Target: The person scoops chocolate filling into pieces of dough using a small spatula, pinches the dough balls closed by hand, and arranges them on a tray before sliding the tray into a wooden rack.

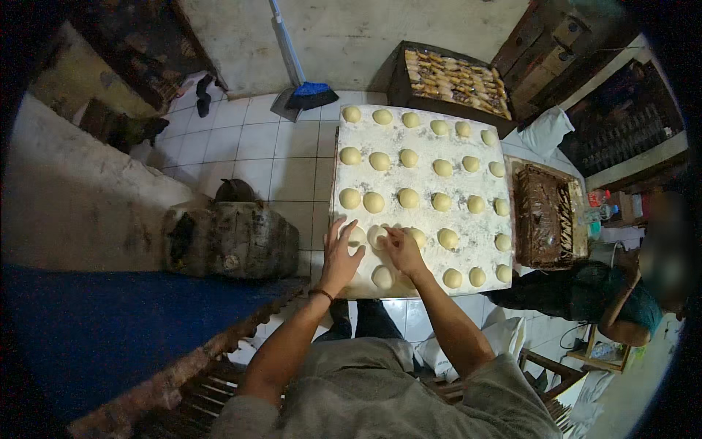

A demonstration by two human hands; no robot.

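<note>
Rows of round, pale dough balls (408,197) sit on a flour-dusted white board (428,132). My left hand (340,260) is at the board's near left, its thumb and fingers apart around a dough ball (357,236). Whether those fingers press on it I cannot tell. Beside it, my right hand (404,252) has its fingers drawn together at the edge of another dough ball (376,237), partly covered by the fingertips. Another dough ball (382,276) lies close to the near edge, between my wrists.
Behind the board stands a dark tray of baked pieces (457,80). A chocolate-coloured slab cake (540,216) lies to the right, near another person (621,314). A blue broom (311,95) leans on the wall. Worn drums (234,234) stand left on the tiled floor.
</note>
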